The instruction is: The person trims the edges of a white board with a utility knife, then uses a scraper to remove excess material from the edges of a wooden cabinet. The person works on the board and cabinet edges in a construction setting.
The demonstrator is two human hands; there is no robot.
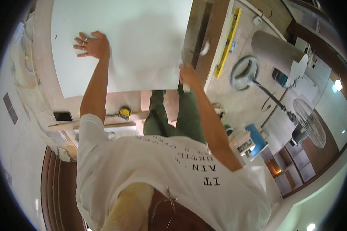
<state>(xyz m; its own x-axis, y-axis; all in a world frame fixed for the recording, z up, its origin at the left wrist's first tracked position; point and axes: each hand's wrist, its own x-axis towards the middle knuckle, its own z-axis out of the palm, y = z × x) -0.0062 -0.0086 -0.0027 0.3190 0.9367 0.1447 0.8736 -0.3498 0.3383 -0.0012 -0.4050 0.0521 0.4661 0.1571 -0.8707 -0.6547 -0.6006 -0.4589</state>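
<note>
A large white board (142, 46) lies in front of me, its near edge at my legs. My left hand (93, 45) rests flat on its left part, fingers spread and holding nothing. At the board's right edge, my right hand (188, 75) is closed round the pale handle (186, 87) of a hammer-like tool. The tool's upper end is smeared by motion, so I cannot make out its exact kind. Whether it touches the board cannot be told.
A yellow spirit level (228, 43) lies right of the board. A yellow tape measure (124, 112) and a black phone (63, 116) lie near its close edge. A standing fan (309, 122), its round base (245, 73), a grey roll (277, 52) and a blue bucket (256, 139) are to the right.
</note>
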